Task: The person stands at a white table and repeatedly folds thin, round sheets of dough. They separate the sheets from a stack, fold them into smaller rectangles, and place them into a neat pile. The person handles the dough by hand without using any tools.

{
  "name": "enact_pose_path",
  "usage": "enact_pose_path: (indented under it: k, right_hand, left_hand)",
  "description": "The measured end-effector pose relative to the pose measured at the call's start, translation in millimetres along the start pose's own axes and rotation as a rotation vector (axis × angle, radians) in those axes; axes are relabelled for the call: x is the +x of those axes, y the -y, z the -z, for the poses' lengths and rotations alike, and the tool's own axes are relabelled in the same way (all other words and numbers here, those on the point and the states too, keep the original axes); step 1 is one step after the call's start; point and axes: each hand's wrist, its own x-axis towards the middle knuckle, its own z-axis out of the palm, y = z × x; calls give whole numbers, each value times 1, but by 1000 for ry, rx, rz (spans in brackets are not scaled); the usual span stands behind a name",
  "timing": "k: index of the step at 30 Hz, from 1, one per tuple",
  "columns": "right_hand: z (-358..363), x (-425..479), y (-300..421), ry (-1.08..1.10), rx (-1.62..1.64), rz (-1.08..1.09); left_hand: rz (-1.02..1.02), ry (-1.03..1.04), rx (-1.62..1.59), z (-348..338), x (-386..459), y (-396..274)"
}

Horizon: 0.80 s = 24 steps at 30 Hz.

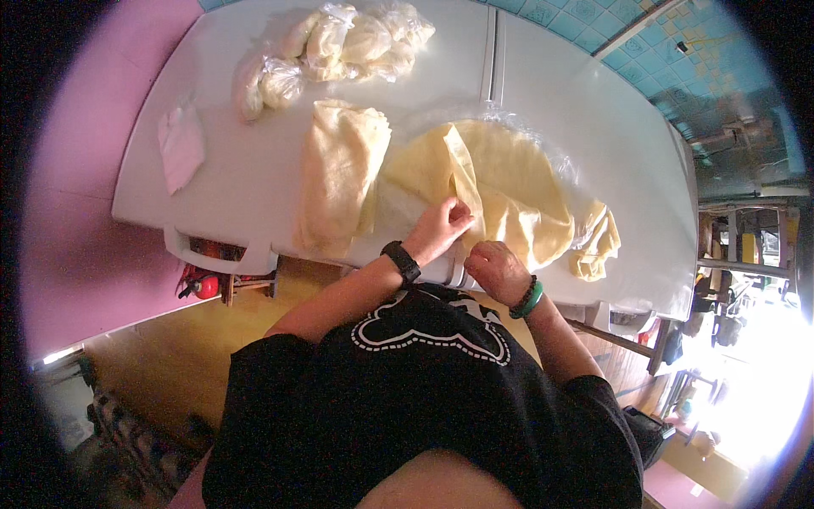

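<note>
A large, thin pale-yellow sheet, resembling tofu skin, lies spread and partly folded on a white table. One raised fold runs down it towards me. My left hand, with a black watch on the wrist, pinches this fold near its lower end. Just to the right, my right hand is curled against the near end of the same fold, and its fingertips are hidden; a green bangle circles that wrist. Left of the spread sheet rests a folded stack of similar yellow sheets.
Several knotted clear plastic bags of pale yellow contents sit at the far left. A white cloth or paper lies at the left. Clear plastic film edges the sheet's far side. A crumpled yellow piece lies right.
</note>
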Motion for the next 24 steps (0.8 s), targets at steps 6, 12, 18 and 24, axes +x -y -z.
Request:
enact_pose_path:
  k: [6, 12, 18, 24]
  right_hand:
    - [0, -1, 0, -318, 326, -198]
    - [-17, 7, -13, -598, 655, -645]
    - [-19, 11, -10, -474, 791, -526]
    - [-32, 13, -24, -788, 930, -632]
  left_hand:
    - [10, -21, 294, -4, -2, -5]
    - [-7, -42, 583, -13, -2, -4]
    - [-40, -53, 540, -11, -2, -1]
    - [-1, -45, 336, -1, -5, 5]
